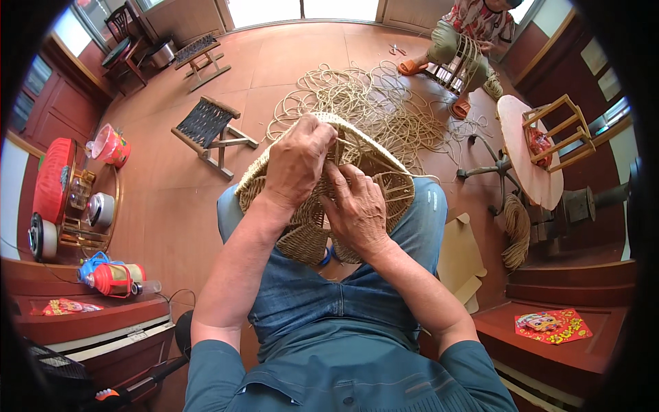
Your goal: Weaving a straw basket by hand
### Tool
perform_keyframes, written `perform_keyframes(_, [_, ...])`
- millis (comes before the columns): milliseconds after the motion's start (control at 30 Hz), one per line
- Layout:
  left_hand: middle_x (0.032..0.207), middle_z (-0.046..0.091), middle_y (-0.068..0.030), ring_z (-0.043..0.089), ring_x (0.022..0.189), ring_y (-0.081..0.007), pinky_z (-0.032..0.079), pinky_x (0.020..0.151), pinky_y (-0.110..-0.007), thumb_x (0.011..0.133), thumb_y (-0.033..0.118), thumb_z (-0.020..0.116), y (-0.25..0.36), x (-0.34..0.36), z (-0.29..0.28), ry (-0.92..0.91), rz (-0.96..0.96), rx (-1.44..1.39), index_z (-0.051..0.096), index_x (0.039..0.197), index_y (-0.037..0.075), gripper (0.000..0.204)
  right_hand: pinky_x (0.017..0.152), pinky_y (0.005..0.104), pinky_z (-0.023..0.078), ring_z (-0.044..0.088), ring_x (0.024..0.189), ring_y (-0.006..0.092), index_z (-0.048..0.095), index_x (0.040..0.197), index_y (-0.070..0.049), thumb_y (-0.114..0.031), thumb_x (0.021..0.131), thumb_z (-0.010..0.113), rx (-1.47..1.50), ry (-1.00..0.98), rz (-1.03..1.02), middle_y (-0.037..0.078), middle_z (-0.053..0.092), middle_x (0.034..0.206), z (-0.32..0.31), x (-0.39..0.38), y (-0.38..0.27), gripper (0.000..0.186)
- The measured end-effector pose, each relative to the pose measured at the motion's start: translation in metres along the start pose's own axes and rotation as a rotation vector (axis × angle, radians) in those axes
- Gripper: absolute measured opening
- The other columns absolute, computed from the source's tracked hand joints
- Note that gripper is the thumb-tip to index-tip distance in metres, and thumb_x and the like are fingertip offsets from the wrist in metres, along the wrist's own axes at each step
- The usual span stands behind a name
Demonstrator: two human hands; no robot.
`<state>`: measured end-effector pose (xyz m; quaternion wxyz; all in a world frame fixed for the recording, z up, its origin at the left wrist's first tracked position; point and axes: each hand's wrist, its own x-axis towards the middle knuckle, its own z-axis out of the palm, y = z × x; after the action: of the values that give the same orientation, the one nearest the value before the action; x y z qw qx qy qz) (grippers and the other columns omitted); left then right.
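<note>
Tan basketwork (309, 213) sits right under the left hand (296, 165), pinched tight on its rim, and the half-curled right hand (360, 211) (can't tell if that one's gripping). Loose cord's (377, 103) sprawled past both.

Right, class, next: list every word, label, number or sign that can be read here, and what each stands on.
Right-hand red paper: stylised yellow lettering, which I won't copy out.
Left-hand red paper: yellow marks, too small and slanted to read.
Red bucket: printed decoration; any lettering is too small to read.
</note>
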<state>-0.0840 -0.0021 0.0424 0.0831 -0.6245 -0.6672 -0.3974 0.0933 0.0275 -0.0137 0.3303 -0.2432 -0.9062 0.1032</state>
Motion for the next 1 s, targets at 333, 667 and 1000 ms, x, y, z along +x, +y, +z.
perform_keyframes(333, [0.104,0.069,-0.0137,0.074,0.095,-0.0369,0.060,0.080,-0.048,0.105,0.011,0.066,0.009,-0.018,0.009,-0.129,-0.111,0.205,0.062,0.112,0.008,0.009,0.089,0.0456,0.050,0.063,0.104,0.0324,0.064,0.143,-0.010,-0.026,0.096,0.078,0.064,0.061,0.005,0.013,0.060,0.129,0.005,0.005,0.001,0.052])
perform_keyframes(667, [0.119,0.073,-0.0217,0.074,0.106,-0.0446,0.060,0.087,-0.052,0.098,-0.002,0.062,0.012,-0.046,-0.015,-0.029,-0.283,-0.097,0.058,0.140,0.009,0.043,0.091,0.0445,0.052,0.064,0.105,0.0310,0.066,0.143,-0.013,-0.018,0.092,0.081,0.106,0.157,-0.017,0.011,0.061,0.126,0.004,0.008,-0.003,0.053])
perform_keyframes(1000, [0.079,0.059,-0.0069,0.064,0.073,-0.0193,0.053,0.069,-0.042,0.097,0.000,0.059,-0.067,-0.122,-0.104,0.195,-0.569,0.155,0.065,0.139,0.011,0.044,0.082,0.0418,0.051,0.063,0.094,0.0251,0.083,0.104,-0.016,-0.027,0.095,0.083,0.089,0.159,-0.001,0.001,0.064,0.098,0.017,0.035,-0.012,0.014])
